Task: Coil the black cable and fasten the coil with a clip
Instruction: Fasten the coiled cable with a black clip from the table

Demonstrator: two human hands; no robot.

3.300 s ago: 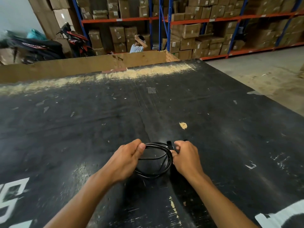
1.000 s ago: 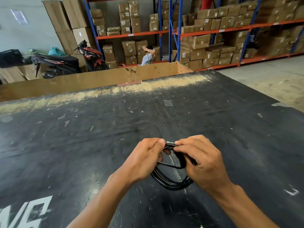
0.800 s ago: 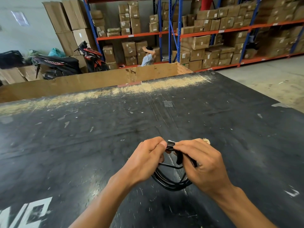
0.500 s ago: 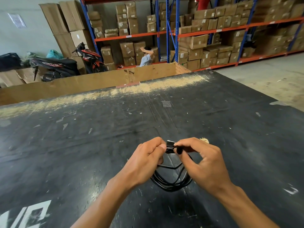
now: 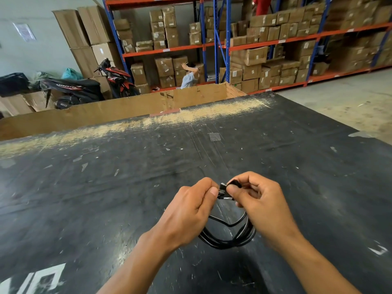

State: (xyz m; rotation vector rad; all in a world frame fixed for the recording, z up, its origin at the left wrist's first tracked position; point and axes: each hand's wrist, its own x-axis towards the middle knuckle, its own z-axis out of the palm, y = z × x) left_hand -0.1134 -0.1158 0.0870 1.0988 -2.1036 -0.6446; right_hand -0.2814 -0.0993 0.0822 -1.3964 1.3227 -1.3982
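EDITOR: What fills the wide view?

PHOTOGRAPHER: Blue-and-orange warehouse racks (image 5: 275, 41), stacked with brown cartons, run along the far side. A motorbike (image 5: 114, 79) is parked at far left. Nearer is a broad black table (image 5: 148, 177), matt and scuffed. It is flecked with pale scratches and worn to a sandy band along its far edge.

EDITOR: And the worker?

PHOTOGRAPHER: Two bare forearms reach in from the near edge. The left hand (image 5: 191, 213) has its grip closed, with thumb and curled fingers pinching the top of the coil. The right hand (image 5: 261, 204) has its grip closed too, thumb and forefinger nipping a small black clip (image 5: 222, 190) at the same spot. The black cable (image 5: 229, 238) hangs below both hands, over the near middle of the table. It is thin, glossy and round, gathered into several roughly oval loops. Whether its low end touches the table cannot be told.

EDITOR: What could go wrong from here?

PHOTOGRAPHER: By the look of it, the loops are springy. If the left pinch eases before the clip closes, they would likely fan apart. One inner strand sits bent across the oval and could be left outside the clip, so the bundle would be only partly fastened. The clip is small, hard and smooth. It could slip from the fingertips and would be hard to find, black on black.
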